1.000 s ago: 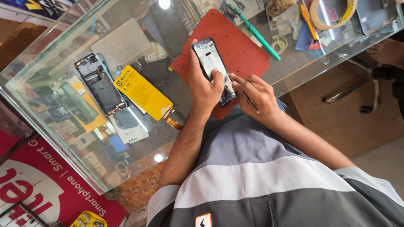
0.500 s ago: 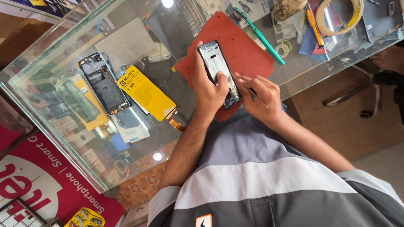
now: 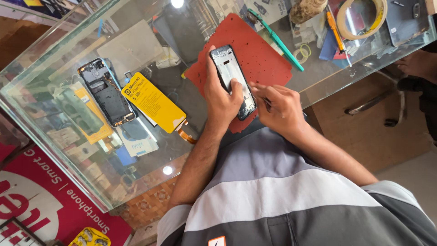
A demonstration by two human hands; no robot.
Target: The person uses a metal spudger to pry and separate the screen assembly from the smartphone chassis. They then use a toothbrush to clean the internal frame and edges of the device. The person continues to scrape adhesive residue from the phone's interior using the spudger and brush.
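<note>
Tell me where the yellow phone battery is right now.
In the head view, the yellow phone battery lies flat on the glass counter, left of the red mat, beside the opened phone body.

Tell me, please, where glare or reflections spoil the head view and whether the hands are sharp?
Head view: ceiling lights reflect as bright spots on the glass counter, one at the top edge, one lower down; the glass also mirrors pale shapes. The left hand holding the opened phone and the right hand are fairly sharp. The red mat shows no glare; edges look bent by the wide lens.
</note>
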